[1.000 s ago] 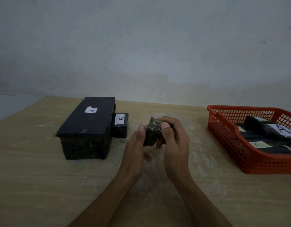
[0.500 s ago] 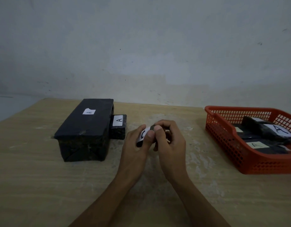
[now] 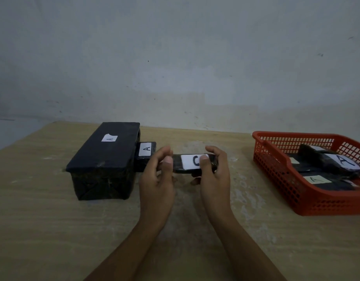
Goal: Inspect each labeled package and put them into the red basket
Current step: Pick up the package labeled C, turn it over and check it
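A small flat black package [image 3: 192, 164] with a white label reading C is held level above the table's middle, label up. My left hand [image 3: 157, 176] grips its left end, thumb on top. My right hand [image 3: 214, 171] grips its right end, thumb on the label's edge. A large black package [image 3: 105, 159] with a small A label stands at the left. Against its right side sits a small black package [image 3: 146, 153] labelled A. The red basket [image 3: 276, 171] at the right holds several black A-labelled packages [image 3: 337, 161].
The beige table [image 3: 43, 220] runs back to a grey-white wall [image 3: 175, 57]. Its left corner edge is in view at the far left. Bare tabletop lies between my hands and the basket.
The package was turned from on edge with its dark side showing to flat with the C label facing up. My hands moved apart to its two ends.
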A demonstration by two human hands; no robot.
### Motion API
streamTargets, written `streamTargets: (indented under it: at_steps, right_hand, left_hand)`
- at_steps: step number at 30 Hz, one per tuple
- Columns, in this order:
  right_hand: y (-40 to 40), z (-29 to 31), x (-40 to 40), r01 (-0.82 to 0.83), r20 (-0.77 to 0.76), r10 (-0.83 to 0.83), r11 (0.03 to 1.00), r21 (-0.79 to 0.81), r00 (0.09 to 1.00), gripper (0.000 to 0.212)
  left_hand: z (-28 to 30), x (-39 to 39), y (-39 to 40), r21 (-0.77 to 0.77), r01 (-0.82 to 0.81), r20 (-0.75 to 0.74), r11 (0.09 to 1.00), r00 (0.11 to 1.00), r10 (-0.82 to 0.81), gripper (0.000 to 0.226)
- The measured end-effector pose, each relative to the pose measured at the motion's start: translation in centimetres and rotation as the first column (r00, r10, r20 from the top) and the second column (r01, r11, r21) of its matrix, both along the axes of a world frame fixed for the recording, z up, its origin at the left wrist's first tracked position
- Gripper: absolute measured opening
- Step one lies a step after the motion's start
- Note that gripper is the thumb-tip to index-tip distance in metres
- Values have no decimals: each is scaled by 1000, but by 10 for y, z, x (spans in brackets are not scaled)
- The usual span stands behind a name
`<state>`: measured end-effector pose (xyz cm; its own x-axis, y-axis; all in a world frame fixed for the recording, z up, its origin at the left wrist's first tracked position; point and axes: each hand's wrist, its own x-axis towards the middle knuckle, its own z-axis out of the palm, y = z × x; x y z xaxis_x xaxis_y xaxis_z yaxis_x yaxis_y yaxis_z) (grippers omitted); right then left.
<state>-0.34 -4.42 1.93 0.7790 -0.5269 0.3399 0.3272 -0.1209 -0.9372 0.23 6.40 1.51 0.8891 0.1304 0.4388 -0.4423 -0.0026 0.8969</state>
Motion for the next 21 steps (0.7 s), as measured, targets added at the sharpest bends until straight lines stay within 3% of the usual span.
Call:
streamTargets:
  at_steps: [3,6,9,21]
  right_hand:
    - [-6,5,2,-14,-77,32,975,220,996,19]
    - [-9,3,3,-32,-117,70,955,294,991,18]
    - [-8,1,3,-36,-135,82,950,309,987,17]
    - [-8,0,2,-56,-139,99,956,288,985,16]
  left_hand:
    - [3,-7,-2,10,41,101,999,994,-42,26]
    - [-1,-8,-6,110,77,121,991,989,-90,26]
    - [-3,-8,-7,205,106,112,973,985,-131,29]
    - [-5,-5,-7,175,150,134,973,976,-174,24]
